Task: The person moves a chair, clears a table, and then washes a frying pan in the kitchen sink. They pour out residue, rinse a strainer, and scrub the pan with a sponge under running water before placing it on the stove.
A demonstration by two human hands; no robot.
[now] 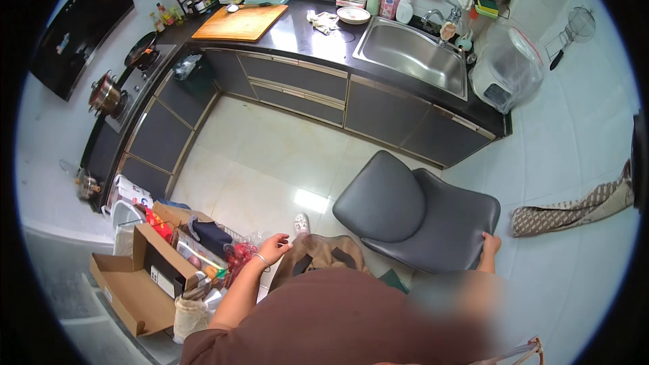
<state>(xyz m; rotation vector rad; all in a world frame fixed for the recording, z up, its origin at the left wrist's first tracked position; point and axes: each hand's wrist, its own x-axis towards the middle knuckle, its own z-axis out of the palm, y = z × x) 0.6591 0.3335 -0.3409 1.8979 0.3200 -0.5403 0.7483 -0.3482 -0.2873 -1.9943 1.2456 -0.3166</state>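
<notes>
My right hand (491,246) grips the edge of a dark grey padded chair (449,213), its fingers over the seat's right corner. The chair's rounded backrest (380,197) leans toward the left. My left hand (274,248) hangs in the air at my side, loosely curled with fingers apart and nothing in it; a light bracelet circles the wrist. Beside it, to the left, are a bag of red produce (241,257) and an open cardboard box (138,294).
A black counter with a steel sink (416,54), a wooden cutting board (241,21) and a hob with a pot (107,94) runs along the far and left sides. Pale tiled floor (257,138) lies between. A patterned cloth (571,203) hangs at the right wall.
</notes>
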